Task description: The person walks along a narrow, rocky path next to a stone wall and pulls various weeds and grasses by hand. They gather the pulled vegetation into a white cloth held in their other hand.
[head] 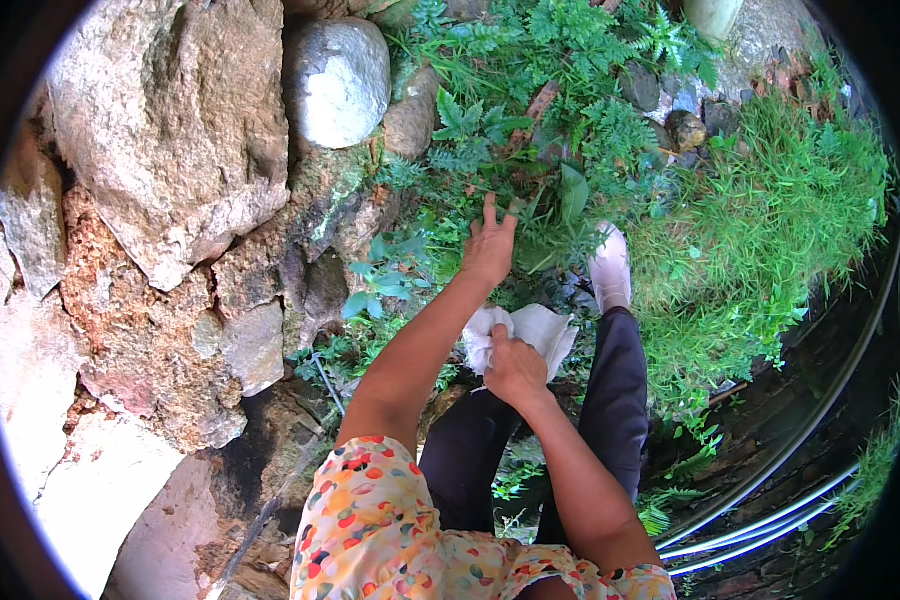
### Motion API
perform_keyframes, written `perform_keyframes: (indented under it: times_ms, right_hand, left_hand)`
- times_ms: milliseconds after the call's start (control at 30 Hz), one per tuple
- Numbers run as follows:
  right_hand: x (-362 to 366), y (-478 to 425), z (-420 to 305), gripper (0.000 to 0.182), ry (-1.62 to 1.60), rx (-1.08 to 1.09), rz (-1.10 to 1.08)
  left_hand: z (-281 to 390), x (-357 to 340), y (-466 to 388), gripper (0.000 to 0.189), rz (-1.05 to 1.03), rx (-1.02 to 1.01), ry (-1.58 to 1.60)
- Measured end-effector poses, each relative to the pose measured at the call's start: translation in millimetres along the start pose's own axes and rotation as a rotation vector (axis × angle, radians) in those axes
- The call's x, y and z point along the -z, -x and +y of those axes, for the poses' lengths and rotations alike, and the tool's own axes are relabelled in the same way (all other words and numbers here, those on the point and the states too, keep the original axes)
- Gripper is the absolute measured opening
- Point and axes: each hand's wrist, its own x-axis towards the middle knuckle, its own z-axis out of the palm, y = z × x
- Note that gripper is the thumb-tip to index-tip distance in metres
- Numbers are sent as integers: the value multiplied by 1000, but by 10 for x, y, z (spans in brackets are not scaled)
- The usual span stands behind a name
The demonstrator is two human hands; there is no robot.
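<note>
My left hand [489,244] reaches forward among low green weeds [465,191], its fingers spread and holding nothing that I can see. Its fingertips are near a broad green leaf [574,193] and some partly shaded stems. Close to my legs, my right hand [516,369] grips a crumpled white cloth or bag [544,330], thumb on top. The cloth hangs in front of my left knee, and its underside is hidden. My right foot, in a pale shoe [611,266], stands at the edge of the grass.
A rough stone wall [172,322] rises close on my left, with a rounded boulder [345,82] farther ahead. Grass [750,232] and small rocks [686,129] lie to the right. Long pipes or hoses [765,532] curve over dark ground at lower right.
</note>
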Motion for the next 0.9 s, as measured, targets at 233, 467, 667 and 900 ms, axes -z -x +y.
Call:
perform_keyframes:
  times_ms: [233, 467, 667, 900]
  right_hand:
    - [-56, -32, -15, 38, 1, -8, 4]
    - [-67, -29, -37, 37, -17, 6, 27]
    - [-97, -35, -5, 37, -13, 12, 40]
    - [-94, 9, -29, 37, 26, 21, 19]
  left_hand:
    - [-248, 236, 376, 40, 493, -506, -367]
    - [-895, 535, 219, 28, 247, -31, -1074]
    - [-1293, 106, -75, 15, -416, -346, -858]
    - [-1955, -686, -188, 14, -202, -237, -761]
